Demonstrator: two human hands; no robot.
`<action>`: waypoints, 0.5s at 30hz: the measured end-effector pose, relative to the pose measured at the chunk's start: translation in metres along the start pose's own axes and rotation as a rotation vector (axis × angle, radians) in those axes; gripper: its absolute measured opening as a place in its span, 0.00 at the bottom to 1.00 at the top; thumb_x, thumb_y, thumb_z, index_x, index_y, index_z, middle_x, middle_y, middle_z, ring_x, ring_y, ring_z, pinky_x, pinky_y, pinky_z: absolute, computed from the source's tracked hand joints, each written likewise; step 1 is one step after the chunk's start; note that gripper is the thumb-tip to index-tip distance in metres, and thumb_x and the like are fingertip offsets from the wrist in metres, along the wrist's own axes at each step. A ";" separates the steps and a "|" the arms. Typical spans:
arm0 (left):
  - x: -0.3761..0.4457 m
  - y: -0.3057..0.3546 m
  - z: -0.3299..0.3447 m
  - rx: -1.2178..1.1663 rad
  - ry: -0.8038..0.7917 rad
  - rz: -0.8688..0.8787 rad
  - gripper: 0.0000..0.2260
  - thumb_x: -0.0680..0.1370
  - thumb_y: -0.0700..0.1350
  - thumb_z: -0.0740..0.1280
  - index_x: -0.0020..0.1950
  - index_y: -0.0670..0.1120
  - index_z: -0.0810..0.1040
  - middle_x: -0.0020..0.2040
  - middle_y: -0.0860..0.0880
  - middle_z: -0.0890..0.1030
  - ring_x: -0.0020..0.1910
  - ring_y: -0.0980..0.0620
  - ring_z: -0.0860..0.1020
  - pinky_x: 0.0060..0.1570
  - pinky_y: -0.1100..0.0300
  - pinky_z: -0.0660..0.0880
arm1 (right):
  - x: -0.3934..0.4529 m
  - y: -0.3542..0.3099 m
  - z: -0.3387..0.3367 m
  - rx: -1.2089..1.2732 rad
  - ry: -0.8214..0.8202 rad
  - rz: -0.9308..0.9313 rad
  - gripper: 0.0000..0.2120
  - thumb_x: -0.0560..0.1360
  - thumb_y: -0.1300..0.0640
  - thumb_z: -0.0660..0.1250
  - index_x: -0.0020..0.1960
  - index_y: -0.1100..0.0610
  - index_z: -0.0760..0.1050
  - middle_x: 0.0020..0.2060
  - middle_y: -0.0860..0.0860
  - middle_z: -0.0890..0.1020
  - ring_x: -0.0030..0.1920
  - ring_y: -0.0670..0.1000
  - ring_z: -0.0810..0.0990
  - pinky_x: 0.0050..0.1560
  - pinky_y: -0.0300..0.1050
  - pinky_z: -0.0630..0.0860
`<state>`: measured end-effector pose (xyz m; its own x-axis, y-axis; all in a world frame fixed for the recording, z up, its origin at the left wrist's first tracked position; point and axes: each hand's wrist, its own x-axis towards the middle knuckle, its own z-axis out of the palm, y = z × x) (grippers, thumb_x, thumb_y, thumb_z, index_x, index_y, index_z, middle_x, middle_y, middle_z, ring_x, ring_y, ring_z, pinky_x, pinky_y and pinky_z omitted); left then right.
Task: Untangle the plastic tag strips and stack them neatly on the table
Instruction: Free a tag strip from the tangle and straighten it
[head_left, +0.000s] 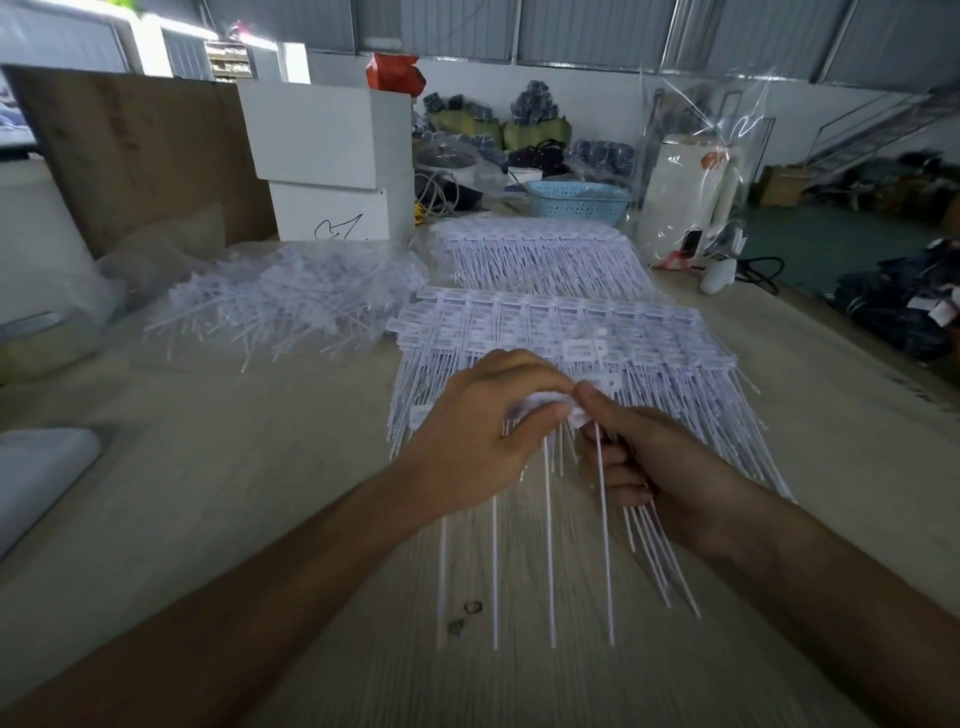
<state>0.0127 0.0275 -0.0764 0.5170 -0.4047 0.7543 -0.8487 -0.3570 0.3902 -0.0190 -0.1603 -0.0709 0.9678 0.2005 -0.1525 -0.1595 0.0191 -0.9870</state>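
Both hands hold one strip of white plastic tags (551, 530) above the table, its thin tails hanging toward me. My left hand (478, 436) pinches the strip's head end from the left. My right hand (644, 457) grips the head end and several tails from the right. Just behind the hands lies a neat stack of tag strips (545, 327), heads away from me. A second neat stack (530, 249) lies farther back. A tangled heap of tags (280, 301) sits in clear plastic at the left.
White boxes (332, 156) and a brown board (140, 150) stand at the back left. A blue basket (576, 202) and a white appliance in clear wrap (685, 197) stand at the back right. Two small metal bits (465, 616) lie on the wooden table (234, 493).
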 end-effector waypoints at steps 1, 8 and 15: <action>0.000 -0.002 -0.003 0.001 -0.028 -0.027 0.10 0.79 0.41 0.70 0.59 0.43 0.82 0.53 0.49 0.83 0.54 0.51 0.79 0.55 0.53 0.75 | 0.000 -0.001 -0.001 0.010 0.008 -0.015 0.22 0.73 0.37 0.71 0.29 0.48 0.69 0.28 0.46 0.59 0.25 0.46 0.56 0.22 0.37 0.57; -0.004 -0.011 -0.011 0.164 -0.092 -0.081 0.12 0.80 0.44 0.69 0.63 0.45 0.80 0.53 0.47 0.84 0.51 0.47 0.80 0.49 0.49 0.76 | -0.002 -0.003 -0.002 -0.035 0.042 -0.130 0.20 0.77 0.41 0.68 0.32 0.49 0.68 0.28 0.47 0.60 0.26 0.46 0.57 0.23 0.37 0.57; -0.003 -0.006 -0.012 0.145 -0.142 -0.006 0.11 0.82 0.42 0.64 0.61 0.41 0.81 0.46 0.47 0.83 0.44 0.47 0.78 0.44 0.52 0.75 | -0.007 -0.005 0.001 -0.237 0.099 -0.277 0.18 0.80 0.44 0.64 0.35 0.50 0.67 0.26 0.45 0.65 0.25 0.44 0.62 0.25 0.36 0.62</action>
<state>0.0155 0.0407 -0.0749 0.5415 -0.5129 0.6662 -0.8258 -0.4732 0.3069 -0.0251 -0.1612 -0.0651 0.9839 0.1237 0.1291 0.1492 -0.1703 -0.9740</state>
